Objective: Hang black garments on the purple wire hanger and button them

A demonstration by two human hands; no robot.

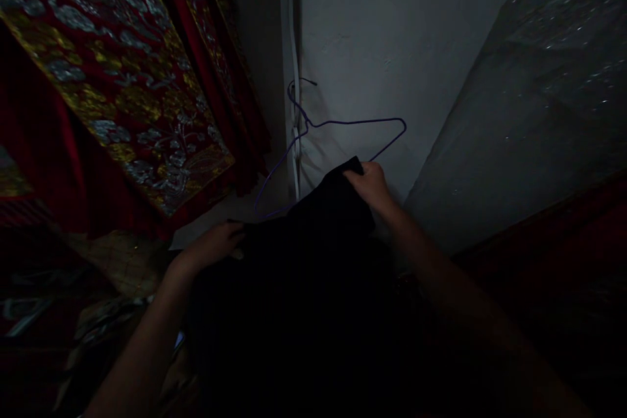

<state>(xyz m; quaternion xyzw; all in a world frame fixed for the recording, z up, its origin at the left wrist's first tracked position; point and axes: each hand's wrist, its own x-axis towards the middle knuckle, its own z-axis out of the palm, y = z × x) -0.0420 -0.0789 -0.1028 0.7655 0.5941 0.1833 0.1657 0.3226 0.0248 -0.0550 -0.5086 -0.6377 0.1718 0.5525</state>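
Observation:
A black garment [313, 255] is stretched between my two hands; in this dim light its kind cannot be made out. My left hand [220, 241] grips its upper left corner, and my right hand [369, 184] pinches the upper right corner, which sits higher. Just behind the top edge hangs a purple wire hanger [353, 122], tilted, its hook by a pale vertical strip on the wall. The garment covers part of the hanger's lower bar. Whether the cloth is hooked on the hanger or only in front of it, I cannot tell.
Red cloths [132, 91] with gold and silver embroidery hang at the left. A pale wall [392, 32] stands ahead, with a white strip [295, 13] running down it. Shiny clear plastic sheeting [543, 78] covers the right side. Dark clutter lies at the lower left.

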